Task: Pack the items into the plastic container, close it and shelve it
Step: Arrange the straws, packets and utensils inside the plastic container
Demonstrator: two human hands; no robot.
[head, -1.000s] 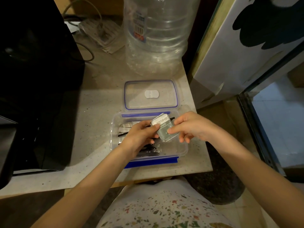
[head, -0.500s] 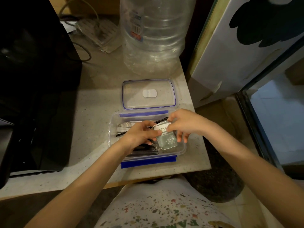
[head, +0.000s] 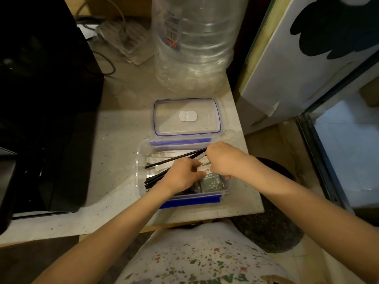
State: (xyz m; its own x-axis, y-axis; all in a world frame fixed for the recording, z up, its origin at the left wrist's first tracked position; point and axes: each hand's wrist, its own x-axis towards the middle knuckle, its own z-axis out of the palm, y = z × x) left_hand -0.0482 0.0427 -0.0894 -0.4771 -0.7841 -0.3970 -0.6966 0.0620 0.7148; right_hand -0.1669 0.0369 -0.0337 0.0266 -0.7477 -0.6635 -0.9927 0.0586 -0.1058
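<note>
On the speckled counter (head: 114,140), both hands, left (head: 180,175) and right (head: 222,158), seemingly pinch a packet (head: 212,182) at the box's (head: 141,160) four o'clock corner; press it flat beside the sticks (head: 160,178).

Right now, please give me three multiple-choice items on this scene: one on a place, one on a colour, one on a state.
1. Where is the lid?
A. on the container
B. on the counter behind the container
C. on the floor

2. What colour are the container's clips?
A. red
B. green
C. blue

3. Is the container open?
A. open, both hands in it
B. shut and clipped
C. upside down

Answers: 1 B, the lid lies flat beyond the container. 2 C, both long clips are blue. 3 A, the left hand and right hand press a packet inside.
</note>
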